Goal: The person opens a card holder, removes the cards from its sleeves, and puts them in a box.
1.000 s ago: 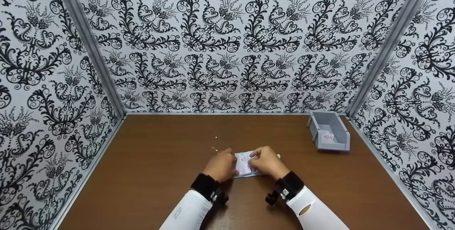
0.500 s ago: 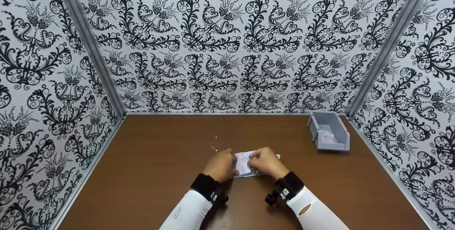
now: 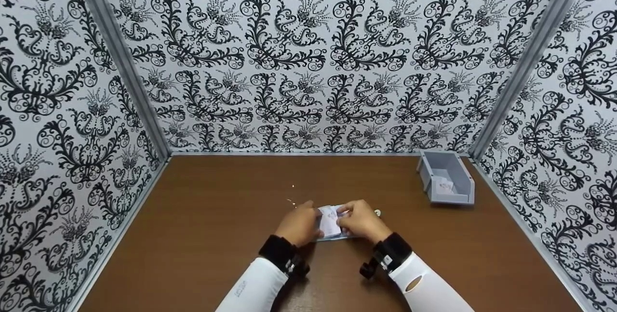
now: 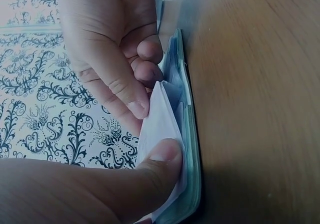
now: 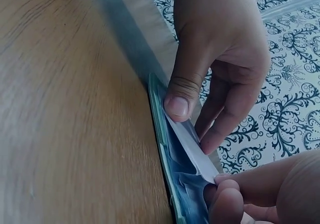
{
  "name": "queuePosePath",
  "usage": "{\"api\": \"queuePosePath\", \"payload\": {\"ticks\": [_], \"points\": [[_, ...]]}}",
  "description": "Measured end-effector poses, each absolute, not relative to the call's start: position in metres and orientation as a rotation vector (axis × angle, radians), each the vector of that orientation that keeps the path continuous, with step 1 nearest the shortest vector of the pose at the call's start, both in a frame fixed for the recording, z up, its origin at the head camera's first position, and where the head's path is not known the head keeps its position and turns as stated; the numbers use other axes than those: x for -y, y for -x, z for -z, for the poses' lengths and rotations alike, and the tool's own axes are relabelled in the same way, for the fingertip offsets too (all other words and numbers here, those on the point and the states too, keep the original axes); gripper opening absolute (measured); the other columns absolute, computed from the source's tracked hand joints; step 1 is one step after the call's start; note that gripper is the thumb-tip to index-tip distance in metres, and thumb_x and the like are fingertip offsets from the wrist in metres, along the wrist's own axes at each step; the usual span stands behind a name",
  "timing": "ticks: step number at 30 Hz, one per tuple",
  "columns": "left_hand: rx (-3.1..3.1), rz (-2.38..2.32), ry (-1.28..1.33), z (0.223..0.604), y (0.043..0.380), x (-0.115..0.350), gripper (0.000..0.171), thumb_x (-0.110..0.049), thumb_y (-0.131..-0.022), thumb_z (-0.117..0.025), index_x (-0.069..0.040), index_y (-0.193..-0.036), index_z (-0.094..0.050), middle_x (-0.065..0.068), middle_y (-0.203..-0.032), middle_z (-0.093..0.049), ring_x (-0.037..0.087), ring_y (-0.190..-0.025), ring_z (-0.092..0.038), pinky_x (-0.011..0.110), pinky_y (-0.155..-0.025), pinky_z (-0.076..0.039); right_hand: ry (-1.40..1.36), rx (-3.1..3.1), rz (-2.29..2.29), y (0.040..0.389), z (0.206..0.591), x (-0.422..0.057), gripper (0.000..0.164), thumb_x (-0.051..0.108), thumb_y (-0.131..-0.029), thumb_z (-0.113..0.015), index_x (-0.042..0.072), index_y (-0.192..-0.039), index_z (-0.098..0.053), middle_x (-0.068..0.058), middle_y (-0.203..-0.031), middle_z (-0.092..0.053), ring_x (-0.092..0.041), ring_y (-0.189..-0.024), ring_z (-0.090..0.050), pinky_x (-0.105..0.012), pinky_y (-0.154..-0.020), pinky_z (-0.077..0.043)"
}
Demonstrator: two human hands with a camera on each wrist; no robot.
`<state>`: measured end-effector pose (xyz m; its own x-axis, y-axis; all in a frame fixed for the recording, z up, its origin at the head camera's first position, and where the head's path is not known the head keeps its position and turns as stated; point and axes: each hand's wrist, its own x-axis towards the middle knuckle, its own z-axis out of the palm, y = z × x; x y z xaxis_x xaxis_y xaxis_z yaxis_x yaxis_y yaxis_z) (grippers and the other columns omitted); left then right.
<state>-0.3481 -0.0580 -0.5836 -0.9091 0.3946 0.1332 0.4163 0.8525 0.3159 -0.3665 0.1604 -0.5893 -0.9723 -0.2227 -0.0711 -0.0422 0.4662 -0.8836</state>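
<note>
A flat light-blue wallet-like case [image 5: 172,156] with layered teal edges lies on the table between both hands. On it is a white folded paper [image 3: 329,222] with faint print, standing slightly raised from the blue inside. My left hand [image 3: 298,225] holds the left side of case and paper, its thumb [image 4: 165,156] on the paper; its other fingers are partly hidden. My right hand [image 3: 362,220] pinches the paper's right edge between thumb and forefinger, the other fingers curled. The right part of the case is mostly covered by that hand.
A grey open-front bin [image 3: 446,179] with a printed white paper inside stands at the back right of the brown table [image 3: 217,191]. Beyond the right hand a small white round piece [image 3: 377,212] shows. Tiny bright specks [image 3: 291,202] lie by the left hand. Patterned walls surround the table.
The right thumb and fingers have shifted slightly on the paper, and the paper's right edge looks a little more lifted. The left hand stays in place.
</note>
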Motion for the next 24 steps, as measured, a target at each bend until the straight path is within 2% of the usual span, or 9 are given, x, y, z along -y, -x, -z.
{"api": "queuePosePath", "payload": {"ticks": [6, 14, 17, 24], "points": [[2.965, 0.514, 0.657, 0.582, 0.348, 0.058, 0.038, -0.026, -0.086, -0.101, -0.011, -0.118, -0.086, 0.017, -0.14, -0.075, 0.034, -0.119, -0.078, 0.05, -0.102, -0.065, 0.211, -2.493, 1.553, 0.366, 0.586, -0.165, 0.046, -0.003, -0.085, -0.075, -0.014, -0.13, -0.074, 0.001, -0.067, -0.068, -0.006, -0.05, -0.058, -0.018, -0.049, -0.047], [2.919, 0.476, 0.712, 0.581, 0.346, 0.06, 0.041, -0.028, -0.085, -0.101, -0.01, -0.119, -0.087, 0.011, -0.12, -0.075, 0.029, -0.105, -0.077, 0.045, -0.094, -0.066, 0.195, -2.476, 1.538, 0.369, 0.584, -0.17, 0.045, -0.001, -0.086, -0.075, -0.013, -0.13, -0.075, 0.002, -0.064, -0.066, -0.005, -0.05, -0.059, -0.017, -0.05, -0.048], [2.921, 0.478, 0.711, 0.582, 0.346, 0.06, 0.042, -0.028, -0.086, -0.101, -0.009, -0.12, -0.087, 0.012, -0.124, -0.076, 0.03, -0.109, -0.078, 0.045, -0.096, -0.066, 0.191, -2.495, 1.529, 0.369, 0.585, -0.168, 0.045, -0.001, -0.086, -0.072, -0.013, -0.129, -0.076, 0.002, -0.063, -0.065, -0.005, -0.05, -0.059, -0.017, -0.049, -0.048], [2.94, 0.48, 0.687, 0.58, 0.346, 0.06, 0.044, -0.028, -0.087, -0.1, -0.009, -0.125, -0.086, 0.018, -0.144, -0.075, 0.035, -0.13, -0.076, 0.048, -0.107, -0.064, 0.188, -2.592, 1.483, 0.366, 0.585, -0.159, 0.036, 0.005, -0.089, -0.07, -0.007, -0.121, -0.08, 0.004, -0.063, -0.062, -0.004, -0.048, -0.055, -0.017, -0.048, -0.043]]}}
